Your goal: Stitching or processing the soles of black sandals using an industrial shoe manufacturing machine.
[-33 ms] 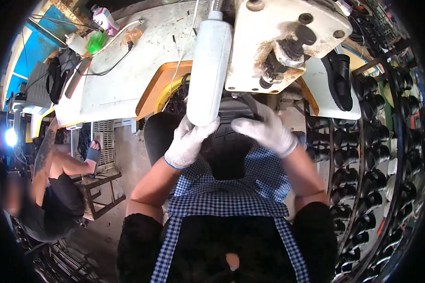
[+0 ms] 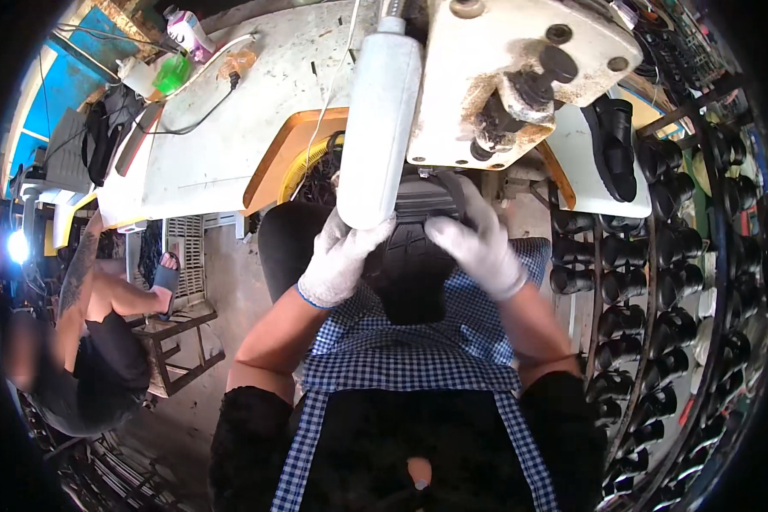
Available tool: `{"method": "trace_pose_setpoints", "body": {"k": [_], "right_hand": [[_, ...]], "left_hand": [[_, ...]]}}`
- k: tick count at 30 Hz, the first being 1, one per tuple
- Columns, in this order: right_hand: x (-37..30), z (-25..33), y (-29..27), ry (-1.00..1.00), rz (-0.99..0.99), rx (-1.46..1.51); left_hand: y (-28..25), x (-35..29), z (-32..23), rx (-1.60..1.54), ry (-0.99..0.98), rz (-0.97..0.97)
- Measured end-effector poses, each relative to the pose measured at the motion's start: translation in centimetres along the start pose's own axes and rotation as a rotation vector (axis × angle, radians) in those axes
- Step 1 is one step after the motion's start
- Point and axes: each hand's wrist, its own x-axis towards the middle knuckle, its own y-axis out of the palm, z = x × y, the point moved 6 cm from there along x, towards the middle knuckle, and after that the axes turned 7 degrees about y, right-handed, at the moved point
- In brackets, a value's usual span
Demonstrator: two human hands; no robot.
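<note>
From my remote seat I see the black shoe above the checked apron, its grooved surface facing up, just beside the rounded lower end of the white machine arm. The gloved left hand has its grip closed on the shoe's left edge. The gloved right hand curves along the opposite side, thumb at the edge; I cannot tell whether that grip is fully closed. Beyond lies the white tabletop, and on its right part I make out a second black shoe. Racked footwear fills the right side; a co-worker sits at left.
</note>
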Motion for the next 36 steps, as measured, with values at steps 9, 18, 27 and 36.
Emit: {"method": "trace_pose_setpoints", "body": {"k": [9, 18, 27, 36], "right_hand": [[-2.9, -3.3, -1.4, -0.074, -0.094, -0.092], [3.3, 6.3, -2.1, -0.481, 0.342, -0.803], [-0.8, 4.0, -6.3, -0.642, -0.458, -0.665], [-1.2, -8.1, -9.4, -0.32, -0.26, 1.174]], "left_hand": [[0.4, -1.2, 3.2, -0.074, 0.066, -0.141], [1.5, 3.0, -0.3, 0.686, 0.119, 0.292], [1.7, 1.9, -2.0, 0.538, 0.238, -0.035], [1.4, -0.5, -1.0, -0.066, 0.151, -0.337]]}}
